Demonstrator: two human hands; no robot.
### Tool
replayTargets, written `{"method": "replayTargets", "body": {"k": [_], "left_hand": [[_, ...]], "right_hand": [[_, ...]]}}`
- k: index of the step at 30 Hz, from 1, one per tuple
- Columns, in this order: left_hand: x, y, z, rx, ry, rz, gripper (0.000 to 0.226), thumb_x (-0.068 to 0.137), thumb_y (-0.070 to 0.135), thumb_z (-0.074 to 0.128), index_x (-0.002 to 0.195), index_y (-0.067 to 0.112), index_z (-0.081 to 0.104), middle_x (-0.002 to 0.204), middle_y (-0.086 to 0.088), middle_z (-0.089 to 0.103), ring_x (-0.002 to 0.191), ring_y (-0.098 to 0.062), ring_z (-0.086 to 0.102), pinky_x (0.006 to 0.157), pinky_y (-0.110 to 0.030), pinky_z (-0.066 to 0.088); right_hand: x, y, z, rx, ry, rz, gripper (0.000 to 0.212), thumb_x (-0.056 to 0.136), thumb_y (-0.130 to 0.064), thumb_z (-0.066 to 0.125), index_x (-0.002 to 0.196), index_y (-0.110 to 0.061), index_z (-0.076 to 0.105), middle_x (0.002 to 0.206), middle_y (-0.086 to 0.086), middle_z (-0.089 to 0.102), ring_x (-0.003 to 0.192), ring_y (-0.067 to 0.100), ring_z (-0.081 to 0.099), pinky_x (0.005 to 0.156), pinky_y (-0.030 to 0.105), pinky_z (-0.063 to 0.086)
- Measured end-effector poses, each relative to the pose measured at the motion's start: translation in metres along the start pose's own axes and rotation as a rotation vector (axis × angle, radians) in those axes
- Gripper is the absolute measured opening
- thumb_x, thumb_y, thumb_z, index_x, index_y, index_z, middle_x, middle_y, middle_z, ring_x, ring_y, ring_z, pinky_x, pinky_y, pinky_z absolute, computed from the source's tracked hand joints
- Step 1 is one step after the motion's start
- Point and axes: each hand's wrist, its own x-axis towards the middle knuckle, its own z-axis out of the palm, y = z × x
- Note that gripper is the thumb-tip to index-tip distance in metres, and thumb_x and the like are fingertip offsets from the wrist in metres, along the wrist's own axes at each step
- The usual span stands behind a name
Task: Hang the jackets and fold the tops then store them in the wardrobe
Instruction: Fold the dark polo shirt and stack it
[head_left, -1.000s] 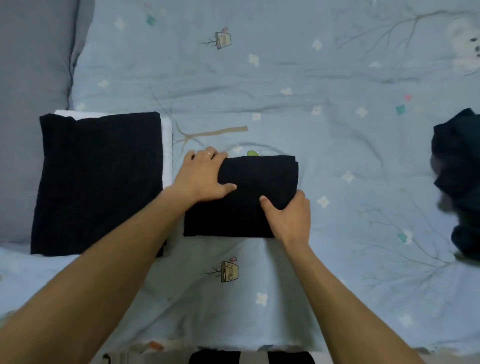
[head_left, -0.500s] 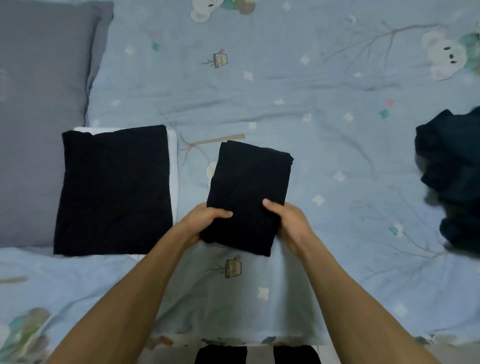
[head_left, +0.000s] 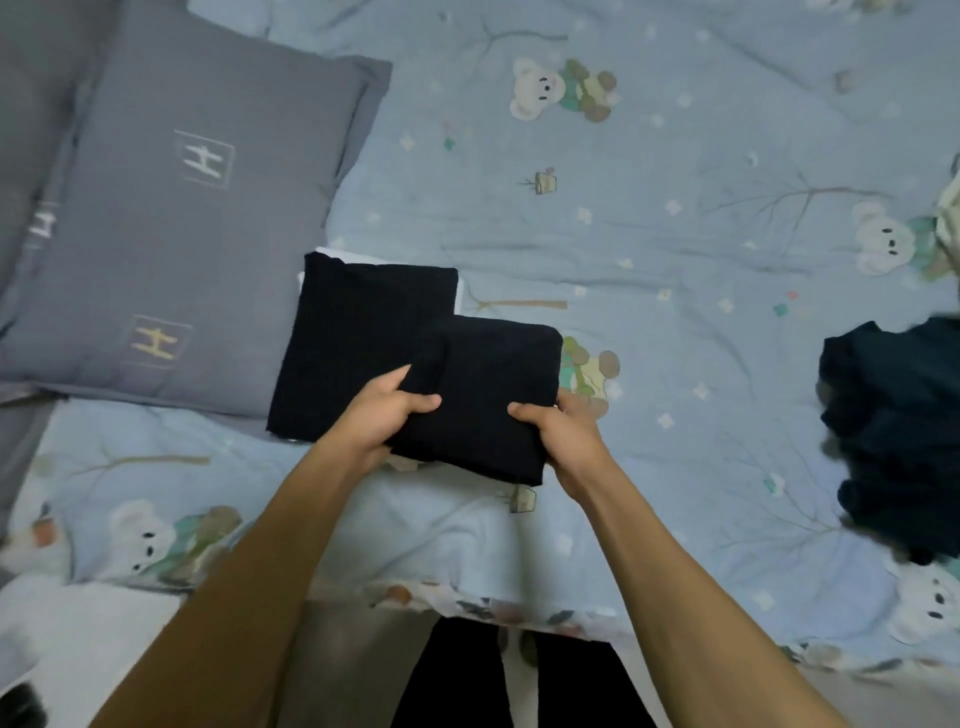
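I hold a small folded black top (head_left: 491, 384) above the bed, tilted. My left hand (head_left: 387, 413) grips its near left edge, thumb on top. At its near right edge my right hand (head_left: 563, 434) grips it the same way. The top's left part overlaps a stack of folded clothes (head_left: 358, 343), black on top with a white layer (head_left: 332, 255) showing beneath. I cannot tell whether the held top touches the stack. A heap of unfolded dark clothes (head_left: 898, 431) lies at the right edge of the bed.
A light blue bedspread (head_left: 649, 249) with bear prints covers the bed. A grey pillow (head_left: 187, 228) lies left of the stack. The bed's near edge (head_left: 493, 608) runs in front of my legs, with floor below.
Both hands shifted from pressing the folded top on the bed to gripping its near edge. They lifted it and carried it left, over the edge of the stack.
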Motion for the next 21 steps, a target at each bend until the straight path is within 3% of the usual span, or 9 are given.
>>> {"method": "replayTargets", "body": {"k": [5, 9, 12, 14, 16, 19, 21], "left_hand": [[-0.015, 0.033, -0.076, -0.071, 0.093, 0.187, 0.038, 0.086, -0.005, 0.063, 0.113, 0.021, 0.069, 0.106, 0.004, 0.075, 0.101, -0.013, 0.07, 0.085, -0.024, 0.054], [0.01, 0.034, -0.123, -0.092, 0.153, 0.245, 0.034, 0.088, -0.004, 0.063, 0.106, 0.025, 0.068, 0.103, 0.006, 0.075, 0.095, -0.011, 0.071, 0.084, -0.024, 0.057], [0.056, -0.001, -0.153, 0.11, 0.272, 0.126, 0.026, 0.088, 0.004, 0.066, 0.105, 0.024, 0.068, 0.112, 0.0, 0.072, 0.096, -0.015, 0.068, 0.089, -0.031, 0.053], [0.079, -0.028, -0.164, 0.331, 0.303, -0.019, 0.032, 0.091, 0.01, 0.066, 0.122, 0.015, 0.061, 0.115, -0.005, 0.067, 0.097, -0.021, 0.062, 0.085, -0.033, 0.052], [0.094, -0.047, -0.174, 0.379, 0.305, -0.133, 0.047, 0.092, 0.013, 0.066, 0.136, 0.01, 0.051, 0.115, -0.006, 0.059, 0.1, -0.025, 0.059, 0.083, -0.037, 0.054], [0.098, -0.058, -0.179, 0.472, 0.355, -0.064, 0.052, 0.092, 0.017, 0.067, 0.139, 0.009, 0.048, 0.128, -0.015, 0.058, 0.115, -0.031, 0.057, 0.099, -0.037, 0.047], [0.098, -0.06, -0.176, 0.671, 0.461, 0.13, 0.06, 0.089, 0.019, 0.068, 0.142, 0.011, 0.043, 0.132, -0.017, 0.054, 0.121, -0.033, 0.052, 0.103, -0.04, 0.044]], "right_hand": [[-0.009, -0.041, 0.086, -0.045, -0.019, -0.121, 0.029, 0.085, -0.007, 0.065, 0.111, -0.021, 0.065, 0.107, -0.003, 0.072, 0.099, 0.015, 0.068, 0.09, 0.037, 0.057], [0.015, -0.036, 0.13, -0.048, -0.008, -0.15, 0.019, 0.087, -0.013, 0.064, 0.105, -0.021, 0.066, 0.102, 0.0, 0.073, 0.095, 0.016, 0.07, 0.084, 0.035, 0.058], [0.051, 0.001, 0.154, -0.385, 0.077, -0.025, 0.02, 0.089, -0.026, 0.063, 0.099, -0.01, 0.061, 0.098, 0.009, 0.07, 0.088, 0.025, 0.068, 0.083, 0.044, 0.058], [0.068, 0.022, 0.157, -0.73, -0.004, 0.085, 0.023, 0.089, -0.03, 0.059, 0.098, -0.008, 0.057, 0.098, 0.01, 0.066, 0.084, 0.026, 0.063, 0.075, 0.037, 0.056], [0.081, 0.03, 0.159, -0.94, -0.059, 0.09, 0.025, 0.091, -0.03, 0.057, 0.104, -0.009, 0.057, 0.1, 0.009, 0.062, 0.088, 0.025, 0.059, 0.07, 0.03, 0.045], [0.088, 0.021, 0.159, -1.003, -0.004, -0.023, 0.033, 0.093, -0.029, 0.057, 0.119, -0.008, 0.057, 0.109, 0.009, 0.062, 0.099, 0.027, 0.06, 0.075, 0.029, 0.043], [0.089, 0.015, 0.161, -1.115, 0.034, -0.175, 0.037, 0.092, -0.026, 0.057, 0.124, -0.008, 0.054, 0.116, 0.01, 0.06, 0.102, 0.028, 0.059, 0.079, 0.034, 0.049]]}}
